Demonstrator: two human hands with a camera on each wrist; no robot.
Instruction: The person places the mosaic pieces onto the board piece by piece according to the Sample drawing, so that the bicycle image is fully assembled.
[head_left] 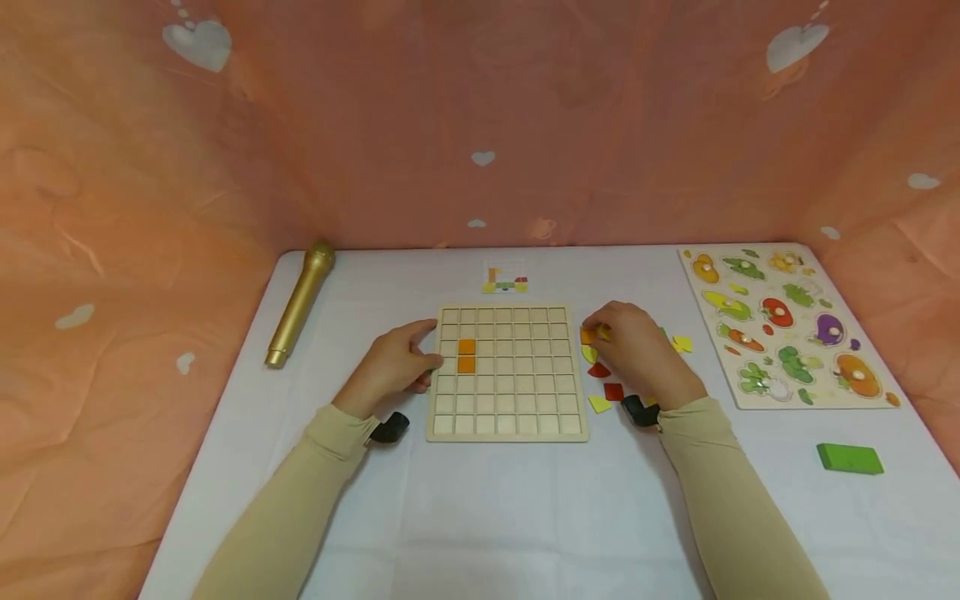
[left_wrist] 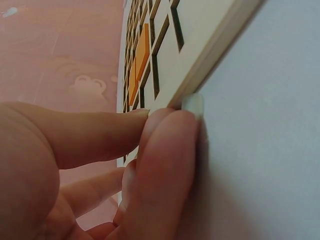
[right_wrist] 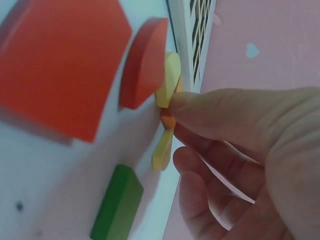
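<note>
A square wooden grid board (head_left: 507, 438) lies in the middle of the table, with two orange square tiles (head_left: 467, 356) in its left part, one above the other. My left hand (head_left: 390, 364) grips the board's left edge; in the left wrist view its thumb and fingers (left_wrist: 170, 160) meet at the rim. Right of the board, my right hand (head_left: 637, 346) pinches an orange tile (right_wrist: 168, 120) between thumb and forefinger, partly hidden by them. Around it lie a yellow rounded piece (right_wrist: 171, 75), a red curved piece (right_wrist: 145, 65), a red square tile (head_left: 613, 392) and a green piece (right_wrist: 117, 205).
A small coloured pattern card (head_left: 506, 277) lies behind the board. At the left is a gold microphone (head_left: 300, 304). A vegetable peg puzzle (head_left: 787, 329) lies at the right, with a green block (head_left: 850, 458) in front. Yellow pieces (head_left: 682, 343) lie beyond the right hand.
</note>
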